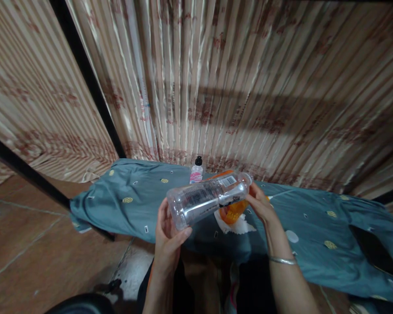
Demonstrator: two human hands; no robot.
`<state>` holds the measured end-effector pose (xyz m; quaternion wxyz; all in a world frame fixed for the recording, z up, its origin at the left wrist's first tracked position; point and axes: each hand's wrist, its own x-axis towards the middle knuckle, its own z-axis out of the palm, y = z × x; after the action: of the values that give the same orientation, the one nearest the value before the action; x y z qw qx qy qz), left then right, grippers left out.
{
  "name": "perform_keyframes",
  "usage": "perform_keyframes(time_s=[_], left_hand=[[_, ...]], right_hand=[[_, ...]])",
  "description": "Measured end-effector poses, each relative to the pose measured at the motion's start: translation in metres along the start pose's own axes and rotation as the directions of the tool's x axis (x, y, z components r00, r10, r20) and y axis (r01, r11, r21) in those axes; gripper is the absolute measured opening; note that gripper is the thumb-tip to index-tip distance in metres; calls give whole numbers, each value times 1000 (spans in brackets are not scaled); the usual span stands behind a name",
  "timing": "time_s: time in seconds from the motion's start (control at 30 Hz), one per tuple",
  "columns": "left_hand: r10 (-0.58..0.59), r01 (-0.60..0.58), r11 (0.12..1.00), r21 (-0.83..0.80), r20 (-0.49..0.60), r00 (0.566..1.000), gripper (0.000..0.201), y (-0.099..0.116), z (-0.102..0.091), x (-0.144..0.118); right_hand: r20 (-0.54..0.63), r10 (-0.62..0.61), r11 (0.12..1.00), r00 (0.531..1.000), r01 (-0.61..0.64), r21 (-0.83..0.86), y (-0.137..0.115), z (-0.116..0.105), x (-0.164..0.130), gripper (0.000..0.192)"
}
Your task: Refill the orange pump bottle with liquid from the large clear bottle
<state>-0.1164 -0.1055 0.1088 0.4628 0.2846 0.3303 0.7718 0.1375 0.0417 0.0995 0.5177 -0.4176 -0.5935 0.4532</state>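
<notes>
Head view: clear bottle (206, 198) held tilted above cloth (101, 209), neck end higher.
Left hand (168, 231) cups the base, fingers and thumb clamped on it; right hand (262, 205) grips the neck end, its fingertips partly hidden. Support at both ends appears to steady the bottle and leave its printed side exposed. Orange container (232, 213), partly hidden behind, lies over tissue (239, 226), which probably shields the cloth. Black-capped flask (196, 174) stands upright beyond, apart from both hands.
</notes>
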Motion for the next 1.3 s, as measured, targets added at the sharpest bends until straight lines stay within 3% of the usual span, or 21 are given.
perform_keyframes(time_s=[0.9, 1.1, 1.3], left_hand=[[-78, 76, 997, -35, -71, 994, 90, -7, -5, 0], [-104, 105, 994, 2, -125, 987, 93, -10, -9, 2], [-116, 115, 993, -16, -146, 982, 92, -12, -10, 4]], right_hand=[[-8, 13, 999, 1000, -14, -34, -2, 4, 0, 61], [-42, 58, 997, 997, -61, -53, -1, 4, 0, 70], [31, 64, 997, 997, -63, -52, -1, -2, 0, 69]])
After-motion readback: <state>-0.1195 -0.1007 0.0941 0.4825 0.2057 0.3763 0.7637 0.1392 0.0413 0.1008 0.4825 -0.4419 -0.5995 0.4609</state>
